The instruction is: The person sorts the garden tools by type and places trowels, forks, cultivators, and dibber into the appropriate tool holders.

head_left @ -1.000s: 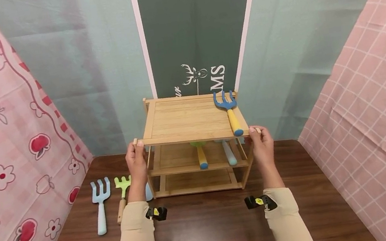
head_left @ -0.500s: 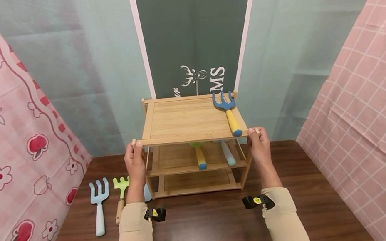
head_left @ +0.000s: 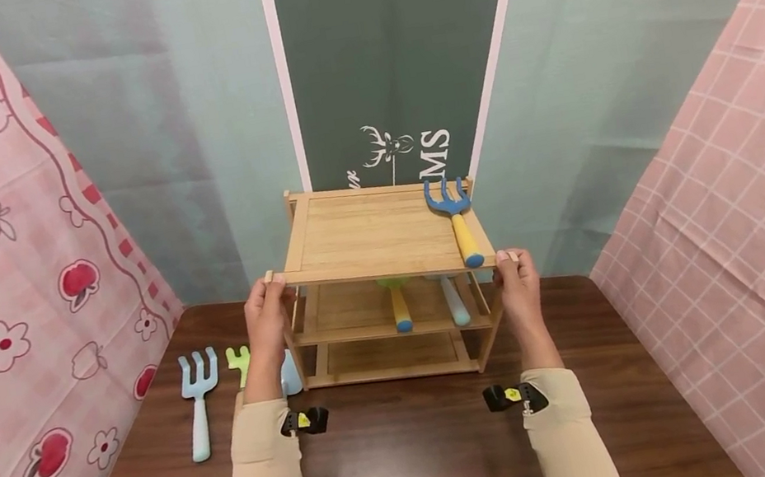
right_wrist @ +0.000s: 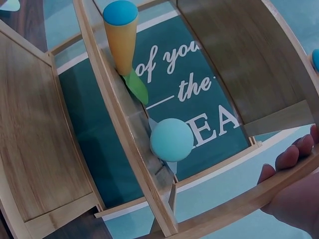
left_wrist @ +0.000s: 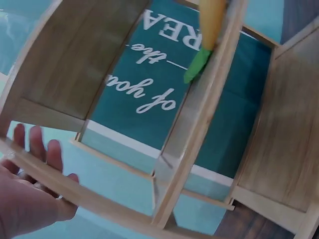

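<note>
Light-wood three-tier rack point(head_left: 370, 230), upright on dark brown wood-grain table point(head_left: 403, 460); grasped at top front corners by left hand point(head_left: 266, 319) and right hand point(head_left: 521, 290). On top tier, at right: blue-tined, yellow-handled hand fork point(head_left: 465, 238). On middle tier: yellow-handled green tool point(head_left: 400, 306), pale-blue-handled tool point(head_left: 455, 300). On table, left: pale blue hand fork point(head_left: 199, 422), partly hidden green fork point(head_left: 239, 361).

The head view looks forward and down; closer wrist views share the wooden rack point(head_left: 368, 231).
</note>
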{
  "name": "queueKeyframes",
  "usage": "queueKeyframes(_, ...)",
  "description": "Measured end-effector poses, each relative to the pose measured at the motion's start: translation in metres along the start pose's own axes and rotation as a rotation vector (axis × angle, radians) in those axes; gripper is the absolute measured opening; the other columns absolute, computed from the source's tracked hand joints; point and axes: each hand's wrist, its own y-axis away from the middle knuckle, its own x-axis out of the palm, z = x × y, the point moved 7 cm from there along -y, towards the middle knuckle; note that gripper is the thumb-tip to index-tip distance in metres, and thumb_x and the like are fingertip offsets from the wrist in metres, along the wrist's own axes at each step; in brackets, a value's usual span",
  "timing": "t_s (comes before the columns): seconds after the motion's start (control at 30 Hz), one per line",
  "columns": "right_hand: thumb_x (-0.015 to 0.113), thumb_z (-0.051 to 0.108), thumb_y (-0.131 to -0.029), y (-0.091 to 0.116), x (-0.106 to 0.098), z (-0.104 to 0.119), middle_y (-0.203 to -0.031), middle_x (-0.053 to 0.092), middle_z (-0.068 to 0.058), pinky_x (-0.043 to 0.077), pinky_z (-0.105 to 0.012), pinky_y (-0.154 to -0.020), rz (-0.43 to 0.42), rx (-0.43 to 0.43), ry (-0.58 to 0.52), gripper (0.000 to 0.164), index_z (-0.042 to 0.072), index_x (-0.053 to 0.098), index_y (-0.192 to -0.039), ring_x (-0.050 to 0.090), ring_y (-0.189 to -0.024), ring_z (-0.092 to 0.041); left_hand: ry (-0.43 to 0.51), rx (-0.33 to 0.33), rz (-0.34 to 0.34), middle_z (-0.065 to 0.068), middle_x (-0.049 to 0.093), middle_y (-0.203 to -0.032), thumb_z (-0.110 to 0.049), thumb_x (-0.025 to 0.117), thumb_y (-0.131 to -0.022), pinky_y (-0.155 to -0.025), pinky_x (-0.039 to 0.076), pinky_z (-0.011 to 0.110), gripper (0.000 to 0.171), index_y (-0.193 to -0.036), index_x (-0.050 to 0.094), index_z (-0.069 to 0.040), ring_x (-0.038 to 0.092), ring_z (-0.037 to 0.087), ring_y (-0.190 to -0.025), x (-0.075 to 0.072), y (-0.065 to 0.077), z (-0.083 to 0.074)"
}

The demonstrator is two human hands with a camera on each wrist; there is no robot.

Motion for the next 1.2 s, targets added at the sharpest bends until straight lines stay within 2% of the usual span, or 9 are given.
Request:
queueKeyframes(0.1,0.043,0.007,-0.098,0.001,0.0,-0.001,-0.071,0.039,-0.005,0.036,-0.028,-0.066,-0.008,0.003,0.005,0.012,0.008,0.044,-0.086,0.04,-0.068,-0.018,-0.039,-0.043,0.015,0.01,0.057,-0.083,-0.022,0.051,-0.096,-0.088,0.039,0.043,0.028,-0.094,0.054,0.006,0.056,0.024,-0.086,-0.002,0.002,-0.003)
queueKeyframes(0.2,0.044,0.006,-0.097,0.003,0.0,0.0,-0.07,0.04,-0.005,0.036,-0.027,-0.065,-0.013,0.004,0.007,0.012,0.008,0.044,-0.085,0.041,-0.068,-0.018,-0.12,-0.063,0.031,0.013,0.055,-0.089,-0.025,0.051,-0.096,-0.088,0.037,0.041,0.034,-0.098,0.052,0.009,0.052,0.026,-0.092,-0.005,0.005,-0.008)
queueKeyframes(0.33,0.044,0.007,-0.097,0.004,0.0,0.002,-0.071,0.04,-0.007,0.036,-0.027,-0.065,-0.011,-0.001,0.005,0.011,0.008,0.045,-0.086,0.041,-0.068,-0.018,-0.202,-0.075,0.051,0.016,0.052,-0.103,-0.026,0.051,-0.096,-0.087,0.035,0.042,0.036,-0.108,0.054,0.008,0.046,0.025,-0.097,-0.006,0.007,-0.015)
queueKeyframes(0.5,0.044,0.007,-0.098,0.005,0.0,0.003,-0.071,0.04,-0.008,0.036,-0.027,-0.066,-0.019,0.001,0.012,0.011,0.007,0.045,-0.087,0.041,-0.069,-0.019,-0.285,-0.081,0.113,0.018,0.05,-0.123,-0.024,0.055,-0.094,-0.09,0.036,0.049,0.039,-0.125,0.052,0.0,0.046,0.03,-0.108,-0.006,0.011,-0.021)
queueKeyframes(0.57,0.043,0.007,-0.098,0.005,-0.001,0.001,-0.072,0.04,-0.008,0.036,-0.028,-0.067,-0.021,0.003,0.014,0.011,0.006,0.045,-0.087,0.041,-0.069,-0.019,-0.385,-0.08,0.139,0.019,0.05,-0.124,-0.025,0.056,-0.093,-0.088,0.038,0.051,0.042,-0.129,0.049,-0.003,0.048,0.032,-0.107,-0.005,0.014,-0.022)
queueKeyframes(0.73,0.044,0.008,-0.098,0.0,-0.008,-0.013,-0.072,0.041,-0.006,0.036,-0.029,-0.067,-0.023,0.014,0.003,0.011,0.008,0.045,-0.087,0.042,-0.07,-0.019,-0.736,-0.043,0.166,0.02,0.052,-0.115,-0.031,0.058,-0.091,-0.079,0.041,0.052,0.051,-0.133,0.044,-0.007,0.051,0.036,-0.102,-0.004,0.02,-0.028)
queueKeyframes(0.87,0.046,0.012,-0.098,-0.001,-0.01,-0.019,-0.071,0.042,-0.004,0.037,-0.027,-0.066,-0.03,0.009,-0.003,0.012,0.01,0.045,-0.086,0.043,-0.068,-0.017,-0.901,0.002,0.17,0.024,0.048,-0.124,-0.029,0.058,-0.09,-0.086,0.037,0.056,0.061,-0.139,0.037,-0.001,0.046,0.041,-0.111,-0.004,0.023,-0.036)
queueKeyframes(1.0,0.047,0.013,-0.098,0.001,-0.009,-0.02,-0.07,0.043,-0.003,0.036,-0.026,-0.064,-0.033,-0.01,-0.001,0.013,0.011,0.046,-0.085,0.043,-0.066,-0.015,-0.98,0.015,0.204,0.028,0.042,-0.131,-0.03,0.058,-0.09,-0.088,0.036,0.058,0.065,-0.141,0.033,0.002,0.043,0.044,-0.114,-0.005,0.028,-0.044)
queueKeyframes(1.2,0.047,0.014,-0.098,0.002,-0.01,-0.021,-0.071,0.043,-0.004,0.036,-0.026,-0.064,-0.028,-0.003,-0.002,0.013,0.011,0.045,-0.085,0.043,-0.067,-0.015,-1.038,0.014,0.267,0.029,0.038,-0.135,-0.032,0.057,-0.091,-0.09,0.034,0.059,0.066,-0.141,0.031,0.004,0.039,0.046,-0.118,-0.008,0.034,-0.054)
